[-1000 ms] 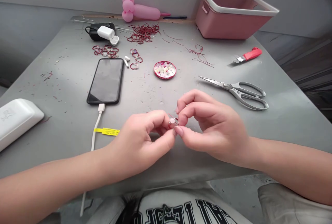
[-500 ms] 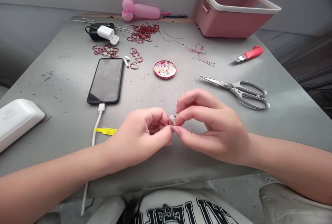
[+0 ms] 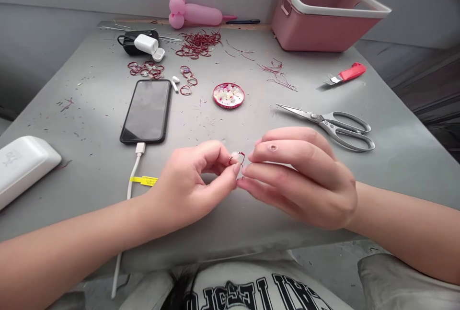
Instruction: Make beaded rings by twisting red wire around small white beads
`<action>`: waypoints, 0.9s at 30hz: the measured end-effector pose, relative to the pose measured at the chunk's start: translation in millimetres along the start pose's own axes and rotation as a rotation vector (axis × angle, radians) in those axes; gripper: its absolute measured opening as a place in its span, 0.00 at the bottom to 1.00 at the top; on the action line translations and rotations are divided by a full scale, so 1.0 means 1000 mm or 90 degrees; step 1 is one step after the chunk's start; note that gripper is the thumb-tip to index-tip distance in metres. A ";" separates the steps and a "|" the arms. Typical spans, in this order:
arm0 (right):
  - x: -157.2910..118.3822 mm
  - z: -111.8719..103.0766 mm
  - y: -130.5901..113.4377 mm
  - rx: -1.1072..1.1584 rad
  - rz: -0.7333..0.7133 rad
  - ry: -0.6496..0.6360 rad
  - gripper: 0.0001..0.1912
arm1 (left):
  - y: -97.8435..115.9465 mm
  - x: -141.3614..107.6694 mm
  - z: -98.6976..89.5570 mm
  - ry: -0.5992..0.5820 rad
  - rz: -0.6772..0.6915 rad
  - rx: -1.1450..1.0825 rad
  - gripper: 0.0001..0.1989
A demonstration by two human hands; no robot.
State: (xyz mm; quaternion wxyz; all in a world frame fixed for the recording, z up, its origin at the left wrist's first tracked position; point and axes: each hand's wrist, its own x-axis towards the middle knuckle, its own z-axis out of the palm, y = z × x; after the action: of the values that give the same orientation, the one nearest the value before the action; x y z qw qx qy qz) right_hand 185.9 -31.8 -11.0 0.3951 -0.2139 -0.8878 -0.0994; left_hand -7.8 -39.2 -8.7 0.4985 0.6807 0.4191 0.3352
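Note:
Between the thumb and index finger of my left hand point(image 3: 194, 185) is a small dark red cord ring point(image 3: 242, 156) with a pale bead point(image 3: 235, 155) on it. The cord forms a little loop above the left fingertips. My right hand point(image 3: 305, 178) is beside it, its fingers bunched and bent toward the loop. A thin cord tail reaches the right fingertips, which are closed at it; the exact grip is partly hidden. Beyond the hands lies a red-rimmed lid point(image 3: 228, 107) holding many small pale and pink beads point(image 3: 227, 94).
Scissors point(image 3: 323, 120) and a red-handled utility knife point(image 3: 347, 74) lie to the right. A phone point(image 3: 147, 111) with a white cable point(image 3: 132, 176) is at left. Finished cord rings point(image 3: 147, 69), cord scraps point(image 3: 201, 44), a pink balloon point(image 3: 197, 14) and a pink bin point(image 3: 323, 32) are farther back.
My right hand has rolled over, turning its back and knuckles more upward, and shifted slightly right. The cord loop between the hands now shows wider and more upright.

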 end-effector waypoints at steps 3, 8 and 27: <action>0.000 0.000 0.002 0.023 -0.017 0.010 0.10 | 0.000 0.002 0.000 -0.011 -0.030 -0.052 0.04; 0.002 -0.001 0.010 0.069 -0.083 0.007 0.13 | 0.002 0.007 -0.006 -0.100 -0.167 -0.238 0.06; 0.004 -0.001 -0.002 0.669 0.585 -0.127 0.04 | 0.006 0.007 -0.007 -0.002 -0.062 -0.187 0.07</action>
State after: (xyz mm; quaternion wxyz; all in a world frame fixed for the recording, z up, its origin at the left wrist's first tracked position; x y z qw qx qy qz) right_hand 182.9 -32.9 -7.7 0.3648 -0.3559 -0.6700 0.5398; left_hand -9.4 -30.8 -1.0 0.6090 0.5798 0.3973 0.3676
